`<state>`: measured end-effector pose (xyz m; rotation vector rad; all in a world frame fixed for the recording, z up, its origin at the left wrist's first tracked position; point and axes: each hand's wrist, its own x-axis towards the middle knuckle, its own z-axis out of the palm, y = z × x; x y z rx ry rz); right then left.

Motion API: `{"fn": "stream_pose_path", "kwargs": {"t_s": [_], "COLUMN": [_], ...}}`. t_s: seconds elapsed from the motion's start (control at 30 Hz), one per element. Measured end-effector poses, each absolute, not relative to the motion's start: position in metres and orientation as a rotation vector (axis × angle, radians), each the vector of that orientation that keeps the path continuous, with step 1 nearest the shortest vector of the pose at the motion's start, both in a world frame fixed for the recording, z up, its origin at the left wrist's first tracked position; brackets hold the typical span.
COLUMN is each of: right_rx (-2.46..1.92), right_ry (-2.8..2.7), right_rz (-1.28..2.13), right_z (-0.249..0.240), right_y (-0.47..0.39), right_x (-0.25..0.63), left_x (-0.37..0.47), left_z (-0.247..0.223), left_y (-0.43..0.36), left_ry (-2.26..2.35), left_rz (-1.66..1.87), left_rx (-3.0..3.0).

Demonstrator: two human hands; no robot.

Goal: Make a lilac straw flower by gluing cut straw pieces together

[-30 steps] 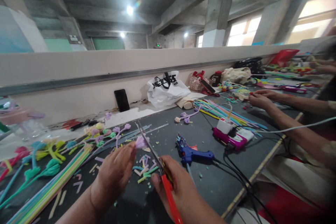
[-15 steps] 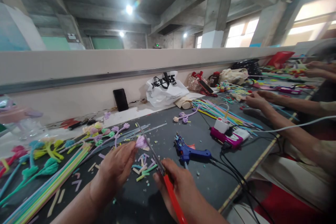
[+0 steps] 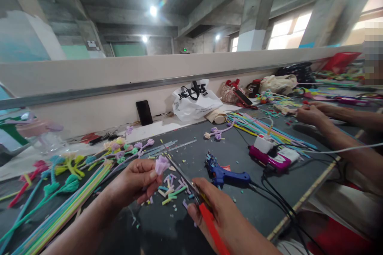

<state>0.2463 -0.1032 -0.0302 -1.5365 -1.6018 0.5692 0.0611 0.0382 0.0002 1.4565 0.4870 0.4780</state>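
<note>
My left hand (image 3: 139, 181) pinches a small lilac flower (image 3: 162, 165), made of fuzzy stems, between thumb and fingers. In my right hand (image 3: 211, 207) are scissors (image 3: 210, 223) with red handles, their long metal blades pointing up and away, close beside the flower. Whether the blades touch the flower I cannot tell. Under both hands, short cut bits of coloured pipe cleaner (image 3: 172, 191) lie scattered on the dark table (image 3: 161, 231). Just right of the scissors rests a blue hot glue gun (image 3: 224, 174).
A bundle of long pipe cleaners (image 3: 68, 203) and several fuzzy flowers (image 3: 72, 183) lie at left. A black phone (image 3: 144, 112) leans on the partition behind. A purple power strip (image 3: 271, 158) with cables sits at right, near another person's hands (image 3: 314, 113).
My left hand has turned, so its thumb and the pinched flower now show more plainly. The scissors have shifted slightly right and down. The whole view has swung a little left.
</note>
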Motion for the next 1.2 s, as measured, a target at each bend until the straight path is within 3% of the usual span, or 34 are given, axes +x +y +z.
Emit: {"fn": "stream_pose_path", "kwargs": {"t_s": [0.5,1.2], "right_rx": [-1.596,-1.679], "right_ry": [-1.756,-1.808], "right_rz": [0.382,0.331], "right_z": [-0.030,-0.021], "right_y": [-0.110,-0.109], "right_x": [0.250,0.245], "left_x": [0.045,0.047], "left_z": [0.013,0.005], "left_y": [0.040,0.047], "left_ry": [0.474,0.386], "left_rz": [0.158,0.130], "left_rx": [1.550,1.505]}}
